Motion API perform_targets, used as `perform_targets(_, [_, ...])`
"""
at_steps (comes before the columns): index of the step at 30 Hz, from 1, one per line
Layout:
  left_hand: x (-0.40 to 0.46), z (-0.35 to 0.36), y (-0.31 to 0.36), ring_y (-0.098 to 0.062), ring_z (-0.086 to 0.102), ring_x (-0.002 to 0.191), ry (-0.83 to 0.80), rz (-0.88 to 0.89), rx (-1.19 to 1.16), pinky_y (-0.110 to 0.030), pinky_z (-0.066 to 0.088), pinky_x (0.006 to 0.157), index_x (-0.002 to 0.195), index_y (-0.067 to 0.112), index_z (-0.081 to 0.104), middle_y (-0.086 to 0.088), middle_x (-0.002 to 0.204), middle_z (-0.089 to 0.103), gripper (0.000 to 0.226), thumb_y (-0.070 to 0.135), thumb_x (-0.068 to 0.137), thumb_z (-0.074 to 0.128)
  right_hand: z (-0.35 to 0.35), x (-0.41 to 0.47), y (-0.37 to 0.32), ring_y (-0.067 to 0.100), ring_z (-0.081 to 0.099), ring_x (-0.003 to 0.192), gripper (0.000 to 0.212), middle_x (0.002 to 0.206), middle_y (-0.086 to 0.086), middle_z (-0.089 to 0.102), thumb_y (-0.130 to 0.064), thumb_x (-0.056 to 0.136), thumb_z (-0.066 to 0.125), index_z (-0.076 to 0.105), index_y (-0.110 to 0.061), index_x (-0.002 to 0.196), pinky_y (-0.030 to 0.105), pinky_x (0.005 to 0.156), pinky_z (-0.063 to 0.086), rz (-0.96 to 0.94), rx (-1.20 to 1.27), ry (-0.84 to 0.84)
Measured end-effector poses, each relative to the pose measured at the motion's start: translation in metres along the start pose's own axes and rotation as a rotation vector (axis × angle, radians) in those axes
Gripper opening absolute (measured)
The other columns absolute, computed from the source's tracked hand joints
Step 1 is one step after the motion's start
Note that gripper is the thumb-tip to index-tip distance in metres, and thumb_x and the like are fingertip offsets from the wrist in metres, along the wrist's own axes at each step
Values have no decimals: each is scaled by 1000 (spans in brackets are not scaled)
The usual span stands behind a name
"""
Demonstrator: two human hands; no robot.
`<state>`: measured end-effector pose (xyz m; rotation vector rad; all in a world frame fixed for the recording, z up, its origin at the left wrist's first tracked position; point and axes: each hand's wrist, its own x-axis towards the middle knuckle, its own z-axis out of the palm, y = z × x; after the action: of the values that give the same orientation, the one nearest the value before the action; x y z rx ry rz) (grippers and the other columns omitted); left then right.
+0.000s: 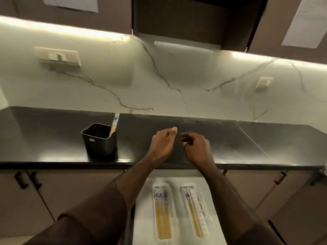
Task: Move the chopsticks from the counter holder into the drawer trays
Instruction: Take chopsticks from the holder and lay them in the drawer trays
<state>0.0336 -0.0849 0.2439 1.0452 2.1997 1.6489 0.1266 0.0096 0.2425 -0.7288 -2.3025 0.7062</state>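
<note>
A black square holder [100, 141] stands on the dark counter [230, 140] near its front edge, with one pale chopstick [114, 125] leaning out of its right corner. Below the counter an open drawer [141, 227] shows two clear trays. The left tray [161, 212] holds several chopsticks and the right tray [194, 209] holds a few. My left hand [162, 144] and my right hand [196, 147] hover close together over the counter above the drawer, fingers loosely curled. Neither hand shows anything in it.
A marble backsplash [159, 76] with a switch plate [59, 56] and a socket [263, 84] rises behind the counter. Cabinet doors with black handles [21, 179] flank the drawer. Upper cabinets hang overhead.
</note>
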Motion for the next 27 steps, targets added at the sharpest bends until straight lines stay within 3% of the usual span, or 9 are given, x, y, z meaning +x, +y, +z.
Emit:
perform_targets(2, [6,-42,-5,-13,51,78,40,32,33,-39,47,79,77,16,55,-5,80,59,36,40,101,42,14,11,-30,11,67,93,29,100,-1,75,-1,87,57,73,-17,105,14,82,43,-25,28,27])
perform_targets(4, [11,-85,-20,-12,54,75,60,44,31,-41,49,79,83,6,65,-11,81,66,42,38,101,45,37,20,-59,7,65,90,28,99,-3,74,-2,88,58,73,-19,105,11,78,43,-33,65,36])
perform_targets(7, [18,-145,-47,-17,65,104,28,40,43,-39,49,97,113,9,71,-7,110,73,35,33,100,49,77,27,-99,4,63,90,26,100,-4,73,-4,89,61,72,-20,106,13,79,44,-38,104,48])
perform_targets(10, [29,-201,-74,-16,63,113,31,13,27,-37,49,102,121,12,68,-5,119,70,33,30,99,52,123,36,-136,2,62,88,24,100,-5,72,-5,89,62,71,-21,105,8,75,43,-52,127,38])
perform_targets(15, [54,-261,-104,-21,71,94,2,-17,-38,-41,58,85,121,12,67,-3,104,74,28,23,98,55,188,53,-174,-9,56,78,24,100,-9,68,-7,91,62,68,-20,111,-1,58,39,-33,107,-9])
perform_targets(19, [85,-280,-129,8,62,79,9,15,-37,-10,51,64,129,14,61,7,111,66,33,23,98,55,227,72,-182,-14,52,73,23,91,-14,60,-6,91,62,67,-17,111,-7,59,37,-35,59,-56])
perform_targets(21, [100,-284,-141,10,61,77,1,11,-39,-7,50,60,131,13,59,1,120,67,35,22,97,56,241,85,-179,-14,53,72,22,89,-15,60,-7,90,63,67,-17,110,-4,58,39,-26,32,-69])
perform_targets(25, [135,-285,-171,-8,60,112,-63,-16,0,-21,52,90,134,14,55,-3,132,62,40,22,95,59,272,118,-165,-9,54,74,21,96,-6,67,-9,90,65,67,-16,109,7,59,40,34,13,-83])
perform_targets(27, [158,-283,-185,-5,57,112,-83,-35,18,-15,48,84,135,17,54,-2,133,61,41,22,95,59,287,137,-155,-8,55,74,21,96,-7,67,-10,90,65,67,-17,110,9,58,40,66,14,-99])
